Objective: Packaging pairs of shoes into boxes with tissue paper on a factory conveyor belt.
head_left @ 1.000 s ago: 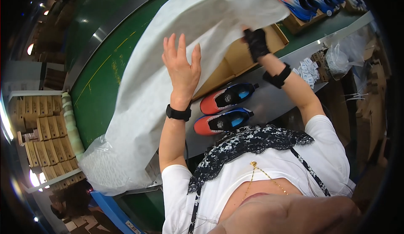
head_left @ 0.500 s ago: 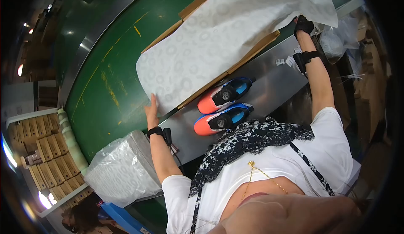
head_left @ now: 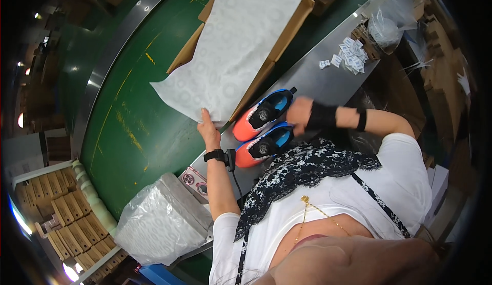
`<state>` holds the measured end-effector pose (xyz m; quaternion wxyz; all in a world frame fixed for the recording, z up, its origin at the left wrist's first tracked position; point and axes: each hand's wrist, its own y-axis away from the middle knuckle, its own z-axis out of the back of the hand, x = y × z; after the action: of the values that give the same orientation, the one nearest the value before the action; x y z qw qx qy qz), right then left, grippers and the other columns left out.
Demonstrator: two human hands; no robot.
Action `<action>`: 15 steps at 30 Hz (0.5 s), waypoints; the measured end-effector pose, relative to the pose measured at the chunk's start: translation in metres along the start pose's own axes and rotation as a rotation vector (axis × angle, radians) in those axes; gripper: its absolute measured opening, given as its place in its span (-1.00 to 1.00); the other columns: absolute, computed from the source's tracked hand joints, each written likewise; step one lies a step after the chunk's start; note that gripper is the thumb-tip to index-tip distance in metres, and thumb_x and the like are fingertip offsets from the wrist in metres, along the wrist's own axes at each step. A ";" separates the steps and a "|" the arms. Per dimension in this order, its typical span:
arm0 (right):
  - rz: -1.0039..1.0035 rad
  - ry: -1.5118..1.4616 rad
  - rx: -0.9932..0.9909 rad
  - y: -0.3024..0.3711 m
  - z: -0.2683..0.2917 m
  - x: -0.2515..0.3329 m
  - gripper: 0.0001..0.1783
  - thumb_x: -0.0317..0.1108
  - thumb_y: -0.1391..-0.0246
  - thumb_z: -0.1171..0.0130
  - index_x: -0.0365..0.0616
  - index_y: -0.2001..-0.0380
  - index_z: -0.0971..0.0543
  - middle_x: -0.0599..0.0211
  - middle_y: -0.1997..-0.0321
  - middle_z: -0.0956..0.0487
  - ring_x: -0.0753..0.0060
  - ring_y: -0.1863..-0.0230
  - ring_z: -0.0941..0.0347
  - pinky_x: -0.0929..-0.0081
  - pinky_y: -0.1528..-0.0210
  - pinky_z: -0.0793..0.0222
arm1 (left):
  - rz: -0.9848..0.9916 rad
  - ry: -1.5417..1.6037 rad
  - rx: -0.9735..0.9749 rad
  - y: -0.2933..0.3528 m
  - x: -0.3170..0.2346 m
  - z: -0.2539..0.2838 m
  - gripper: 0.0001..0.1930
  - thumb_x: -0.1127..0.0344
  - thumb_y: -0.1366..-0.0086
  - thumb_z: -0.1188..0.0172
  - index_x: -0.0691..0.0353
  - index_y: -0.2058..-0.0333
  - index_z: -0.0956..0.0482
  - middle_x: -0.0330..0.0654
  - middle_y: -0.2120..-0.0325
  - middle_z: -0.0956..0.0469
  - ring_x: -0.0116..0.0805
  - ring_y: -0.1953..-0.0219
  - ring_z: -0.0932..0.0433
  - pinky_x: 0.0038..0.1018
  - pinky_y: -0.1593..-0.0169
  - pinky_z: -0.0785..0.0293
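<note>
A white patterned sheet of wrapping paper [head_left: 233,54] lies over an open brown cardboard box [head_left: 277,54], hanging past its near end. My left hand [head_left: 208,133] grips the paper's near edge between finger and thumb. Just right of the box, a pair of coral-and-blue sports shoes rests side by side on the metal ledge: the upper shoe [head_left: 248,125] and the lower shoe [head_left: 249,154], with dark stuffing inside. My right hand [head_left: 301,115], in a black wrist covering, is at their heels. Motion blur hides its fingers and whether it touches them.
Small white packets [head_left: 352,55] are heaped on the steel ledge [head_left: 315,80]. A plastic-wrapped stack of paper [head_left: 161,221] and a pink phone [head_left: 195,181] lie near my left arm. Beyond runs a green conveyor belt [head_left: 123,95]. Brown boxes [head_left: 72,208] fill a rack at left.
My right hand has left the paper's far end and come down to the shoes' heels. The paper has settled lower over the box. My left hand has moved slightly right, now on the paper's edge.
</note>
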<state>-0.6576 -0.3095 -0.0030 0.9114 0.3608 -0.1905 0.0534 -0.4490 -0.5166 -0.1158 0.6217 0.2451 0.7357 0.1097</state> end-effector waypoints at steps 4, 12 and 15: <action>0.334 0.301 -0.692 -0.009 -0.068 0.001 -0.74 -0.13 0.34 -0.19 -0.03 0.56 -0.49 0.19 0.24 -0.41 0.23 0.31 -0.37 0.20 0.21 -0.14 | -0.140 -0.200 -0.018 0.004 0.001 0.000 -0.65 0.17 -0.21 -0.01 0.44 0.33 -0.46 -0.18 0.39 -0.47 -0.53 0.36 -0.37 -0.57 0.29 -0.31; 0.462 -0.389 -0.469 0.009 0.026 0.007 -0.68 -0.14 0.29 -0.25 -0.13 0.48 -0.52 0.11 0.26 -0.43 0.12 0.27 -0.40 0.35 0.26 -0.33 | -0.586 -0.499 -0.163 -0.024 0.034 0.124 -0.64 0.18 -0.21 0.02 0.48 0.34 -0.44 -0.16 0.49 -0.49 -0.42 0.45 -0.42 -0.51 0.35 -0.35; 0.382 -0.698 -0.659 -0.014 0.058 -0.011 -0.61 -0.07 0.28 -0.24 -0.21 0.51 -0.51 0.15 0.46 -0.47 0.17 0.37 -0.39 0.39 0.34 -0.30 | -0.505 -0.387 -0.221 0.011 -0.015 0.087 -0.67 0.16 -0.23 0.05 0.41 0.37 -0.44 -0.17 0.55 -0.42 -0.48 0.54 -0.32 -0.55 0.44 -0.28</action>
<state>-0.6829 -0.3585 0.0229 0.8328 0.0096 -0.5526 0.0325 -0.3608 -0.5276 -0.1153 0.7803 0.0027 0.6252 -0.0173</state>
